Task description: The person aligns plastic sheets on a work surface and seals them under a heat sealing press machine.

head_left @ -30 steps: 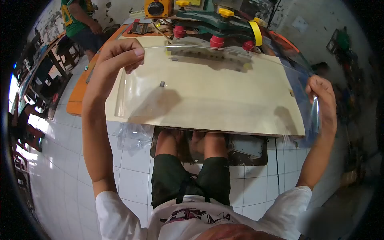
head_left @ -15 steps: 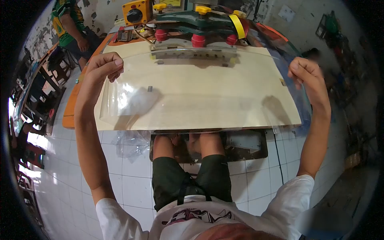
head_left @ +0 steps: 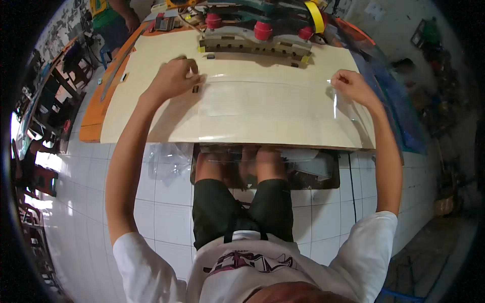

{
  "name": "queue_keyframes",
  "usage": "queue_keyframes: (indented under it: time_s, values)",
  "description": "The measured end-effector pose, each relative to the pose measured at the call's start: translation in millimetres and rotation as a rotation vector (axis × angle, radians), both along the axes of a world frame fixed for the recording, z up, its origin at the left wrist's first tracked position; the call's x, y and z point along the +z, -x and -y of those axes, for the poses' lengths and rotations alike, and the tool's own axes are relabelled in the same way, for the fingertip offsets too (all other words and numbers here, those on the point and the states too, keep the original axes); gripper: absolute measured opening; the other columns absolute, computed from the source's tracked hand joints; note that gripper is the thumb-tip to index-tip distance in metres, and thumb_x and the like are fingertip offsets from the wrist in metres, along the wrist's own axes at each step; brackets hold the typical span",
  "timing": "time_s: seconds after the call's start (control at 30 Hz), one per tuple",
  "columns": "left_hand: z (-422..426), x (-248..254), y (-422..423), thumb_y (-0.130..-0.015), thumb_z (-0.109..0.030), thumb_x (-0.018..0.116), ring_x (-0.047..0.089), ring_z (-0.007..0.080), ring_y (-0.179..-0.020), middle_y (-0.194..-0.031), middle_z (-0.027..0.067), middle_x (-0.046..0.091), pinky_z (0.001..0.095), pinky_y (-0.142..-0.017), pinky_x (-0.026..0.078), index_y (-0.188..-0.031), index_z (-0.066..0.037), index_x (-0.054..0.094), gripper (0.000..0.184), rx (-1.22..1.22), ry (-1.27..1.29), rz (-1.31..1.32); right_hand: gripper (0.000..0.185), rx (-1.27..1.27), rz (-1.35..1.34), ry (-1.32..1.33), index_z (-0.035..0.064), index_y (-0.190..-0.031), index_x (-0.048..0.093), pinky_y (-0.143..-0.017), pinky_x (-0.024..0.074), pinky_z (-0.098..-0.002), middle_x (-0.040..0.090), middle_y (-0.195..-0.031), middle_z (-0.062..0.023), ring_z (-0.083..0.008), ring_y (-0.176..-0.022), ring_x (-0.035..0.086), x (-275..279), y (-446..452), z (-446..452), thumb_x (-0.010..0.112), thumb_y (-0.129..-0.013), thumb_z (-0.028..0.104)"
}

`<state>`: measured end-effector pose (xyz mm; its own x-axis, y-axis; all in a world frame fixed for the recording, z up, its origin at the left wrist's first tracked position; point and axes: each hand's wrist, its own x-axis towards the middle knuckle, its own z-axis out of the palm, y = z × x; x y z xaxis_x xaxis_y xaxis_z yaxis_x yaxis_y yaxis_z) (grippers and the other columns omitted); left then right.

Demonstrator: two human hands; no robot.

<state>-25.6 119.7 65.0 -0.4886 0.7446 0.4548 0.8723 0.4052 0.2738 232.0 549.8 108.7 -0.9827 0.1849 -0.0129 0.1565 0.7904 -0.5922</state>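
A clear plastic sheet (head_left: 262, 98) stretches between my hands, low over the cream board on the table; its glossy edges catch the light. At its far right corner, my right hand (head_left: 352, 87) pinches the sheet between thumb and fingers. My left hand (head_left: 177, 76) is at the far left corner, fingers curled and slightly blurred, with the thumb against the sheet's edge. Beyond the sheet stands a sealing or pressing machine with a long metal bar (head_left: 255, 49) and red knobs (head_left: 262, 31). Small dark tabs lie on the board, one near my left hand (head_left: 195, 89).
The cream board (head_left: 131, 111) covers most of the orange table (head_left: 91, 121). A metal ruler (head_left: 113, 76) lies on the left. Blue plastic sheeting (head_left: 404, 116) hangs at the right edge. Crumpled clear plastic (head_left: 169, 159) is below the table. Another person (head_left: 113, 22) stands at the far left.
Both hands have come inward, the left one farther, bringing the clear sheet down toward the board. My view has shifted, so the machine sits higher in the picture.
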Motion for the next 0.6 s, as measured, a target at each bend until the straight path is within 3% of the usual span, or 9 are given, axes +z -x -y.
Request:
queue_keyframes:
  time_s: [0.03, 0.07, 0.1, 0.17, 0.2, 0.27, 0.37, 0.53, 0.6]
  values:
    - [-3, -1, -8, -0.087, -0.03, 0.068, 0.062, 0.0265, -0.075, -0.089, 0.0115, 0.067, 0.0346, -0.064, 0.047, -0.09, -0.001, 0.07, 0.029, -0.003, -0.039, -0.54, 0.033, 0.018, -0.133, -0.378, 0.0, -0.097, 0.066, -0.072, 0.0472, -0.0346, 0.063, -0.087, -0.0068, -0.018, -0.078, 0.058, -9, -1, 10, 0.066, -0.091, 0.033]
    - [-1, 1, -16, -0.085, -0.025, 0.068, 0.06, 0.0354, -0.104, -0.118, 0.0169, 0.062, 0.0466, -0.084, 0.048, -0.107, -0.004, 0.067, 0.031, 0.04, 0.122, -0.343, 0.038, 0.037, -0.274, -0.759, -0.0007, -0.106, 0.065, -0.085, 0.0486, -0.04, 0.067, -0.101, -0.014, -0.0252, -0.091, 0.063, -15, -3, 19, 0.068, -0.089, 0.034]
    - [5, 6, -24, -0.085, -0.025, 0.068, 0.06, 0.0354, -0.104, -0.118, 0.0169, 0.062, 0.0466, -0.084, 0.048, -0.107, -0.004, 0.067, 0.031, 0.045, 0.124, -0.342, 0.038, 0.041, -0.275, -0.758, -0.0007, -0.106, 0.065, -0.085, 0.0486, -0.04, 0.067, -0.101, -0.014, -0.0252, -0.091, 0.063, -15, -9, 26, 0.068, -0.089, 0.034]
    - [19, 10, -41, -0.083, -0.036, 0.071, 0.054, 0.0347, -0.12, -0.13, 0.0169, 0.056, 0.0497, -0.1, 0.042, -0.123, -0.006, 0.062, 0.051, -0.222, 0.34, 0.179, 0.062, 0.214, 0.118, -0.498, 0.0019, -0.133, 0.054, -0.11, 0.0344, -0.0456, 0.048, -0.141, -0.0235, -0.0375, -0.132, 0.044, -12, -28, 47, 0.069, -0.086, 0.039]
    - [31, 8, -54, -0.08, -0.05, 0.072, 0.046, 0.0356, -0.131, -0.14, 0.0189, 0.049, 0.0481, -0.11, 0.036, -0.133, -0.007, 0.056, 0.07, -0.171, 0.44, 0.214, 0.062, 0.224, 0.13, -0.485, 0.0019, -0.133, 0.054, -0.11, 0.0344, -0.0456, 0.048, -0.141, -0.0235, -0.0375, -0.132, 0.044, -16, -40, 55, 0.069, -0.086, 0.039]
    - [53, -6, -69, -0.078, -0.054, 0.072, 0.046, 0.0366, -0.131, -0.141, 0.0197, 0.049, 0.047, -0.11, 0.036, -0.134, -0.007, 0.055, 0.075, -0.168, 0.398, 0.081, 0.086, 0.237, 0.196, -0.615, 0.0072, -0.147, 0.041, -0.117, 0.0248, -0.0445, 0.032, -0.155, -0.0212, -0.0379, -0.144, 0.028, -23, -65, 63, 0.072, -0.08, 0.051]
    - [78, -9, -75, -0.078, -0.057, 0.072, 0.046, 0.0378, -0.13, -0.14, 0.0195, 0.051, 0.0476, -0.11, 0.036, -0.137, -0.009, 0.053, 0.079, -0.148, 0.286, 0.021, 0.097, 0.269, 0.191, -0.439, 0.0121, -0.152, 0.032, -0.118, 0.0213, -0.0519, 0.022, -0.159, -0.021, -0.041, -0.146, 0.022, -29, -92, 57, 0.078, -0.074, 0.045]
    - [101, -12, -68, -0.085, -0.03, 0.07, 0.051, 0.0357, -0.125, -0.137, 0.0145, 0.055, 0.0445, -0.106, 0.04, -0.129, -0.008, 0.058, 0.051, -0.013, 0.219, -0.038, 0.093, 0.167, 0.199, -0.239, 0.0149, -0.148, 0.042, -0.119, 0.0184, -0.0519, 0.025, -0.16, -0.017, -0.0398, -0.146, 0.023, -28, -115, 62, 0.082, -0.067, 0.035]
    - [99, -10, -60, -0.085, -0.018, 0.066, 0.059, 0.0346, -0.115, -0.126, 0.0151, 0.061, 0.0414, -0.098, 0.046, -0.117, -0.003, 0.063, 0.036, 0.045, 0.125, 0.054, 0.088, 0.081, 0.208, -0.643, 0.0151, -0.147, 0.044, -0.119, 0.0192, -0.0489, 0.027, -0.159, -0.0154, -0.0402, -0.145, 0.025, -23, -117, 69, 0.08, -0.069, 0.03]
